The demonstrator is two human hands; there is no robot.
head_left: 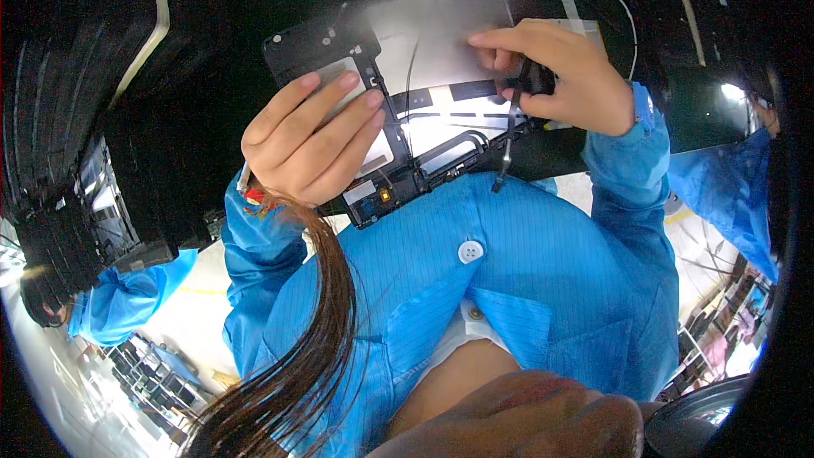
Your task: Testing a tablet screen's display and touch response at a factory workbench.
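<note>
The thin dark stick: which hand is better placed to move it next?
Probably the right hand: its thumb is right by the thin dark stick. The left hand is farther away, over the black frame.

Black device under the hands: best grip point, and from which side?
I'd pinch the far-left corner of the device, coming from the left. It's plain black frame, uncovered just beyond the left hand's fingertips. Probably avoid the middle, where a broad silver panel lies exposed; the right hand crowds the right end.
</note>
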